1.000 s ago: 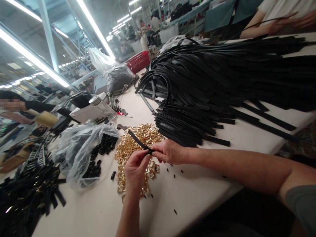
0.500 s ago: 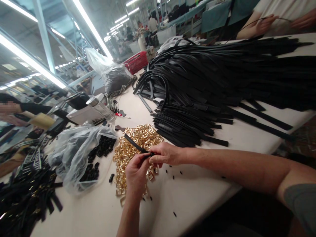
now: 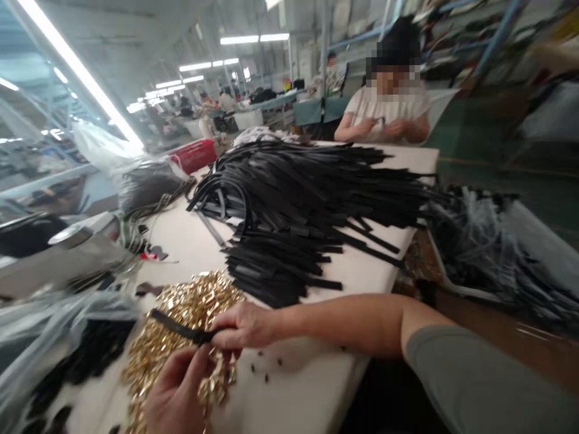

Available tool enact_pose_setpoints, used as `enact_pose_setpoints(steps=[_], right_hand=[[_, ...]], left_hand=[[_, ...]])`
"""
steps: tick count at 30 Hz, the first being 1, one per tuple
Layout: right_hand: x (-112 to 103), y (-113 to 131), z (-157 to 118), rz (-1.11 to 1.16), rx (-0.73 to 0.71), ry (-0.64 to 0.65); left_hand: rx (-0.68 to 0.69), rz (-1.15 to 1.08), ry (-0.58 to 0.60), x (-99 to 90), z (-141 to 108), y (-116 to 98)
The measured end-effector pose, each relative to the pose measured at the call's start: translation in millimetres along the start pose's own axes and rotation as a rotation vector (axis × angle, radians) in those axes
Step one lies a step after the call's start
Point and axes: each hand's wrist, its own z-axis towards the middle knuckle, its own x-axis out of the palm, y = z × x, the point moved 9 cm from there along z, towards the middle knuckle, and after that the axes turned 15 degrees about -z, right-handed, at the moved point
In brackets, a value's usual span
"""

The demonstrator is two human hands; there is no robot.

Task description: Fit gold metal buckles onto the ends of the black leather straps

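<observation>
A short black strap [image 3: 174, 324] lies across both hands above a heap of gold metal buckles [image 3: 181, 301]. My left hand [image 3: 181, 386] pinches it from below, thumb and fingers meeting near its thicker part. From the right, my right hand [image 3: 242, 328] is closed on the strap's near end, its fingertips beside those of my left hand. Whatever sits at the thicker part is blurred and partly covered by the fingertips. Several small black bits [image 3: 266, 378] are scattered on the pale table [image 3: 298, 392] beside my right hand.
Long black straps [image 3: 307, 187] are piled beyond my hands. Left are a clear plastic bag [image 3: 31, 337] with black pieces [image 3: 97, 349], a lidded glass jar [image 3: 72, 238] and a red basket [image 3: 194, 155]. A person [image 3: 384, 114] sits across the table; a bin [image 3: 497, 253] stands right.
The view has swung right and up, bringing the seated person and the bin into sight. Both hands appear lower and further left, still on the strap.
</observation>
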Motion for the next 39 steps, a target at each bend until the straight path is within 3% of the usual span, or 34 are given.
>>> enact_pose_setpoints(steps=[2,6,12,20,25,34,39], right_hand=[[-6,11,-5,-0.03,-0.033,-0.045],[-11,17,-5,-0.09,-0.089,-0.039],[-12,18,-5,-0.238,-0.111,-0.02],[-10,17,-5,-0.204,-0.14,0.018],[-8,18,-5,-0.231,-0.132,0.028],[-28,40,-15,-0.631,-0.232,-0.348],[-28,39,-16,-0.694,-0.228,-0.368]], left_hand=[[0.076,-0.081,-0.015,4.7,-3,-16],[-0.036,-0.344,0.124,20.9,2,-8],[-0.153,-0.434,0.253,21.1,-1,-5],[-0.287,-0.607,0.115,21.7,0,6],[-0.356,-0.705,0.11,26.0,-4,13],[-0.15,-0.637,0.028,27.6,-6,4],[-0.09,-0.549,0.009,26.1,-4,6]])
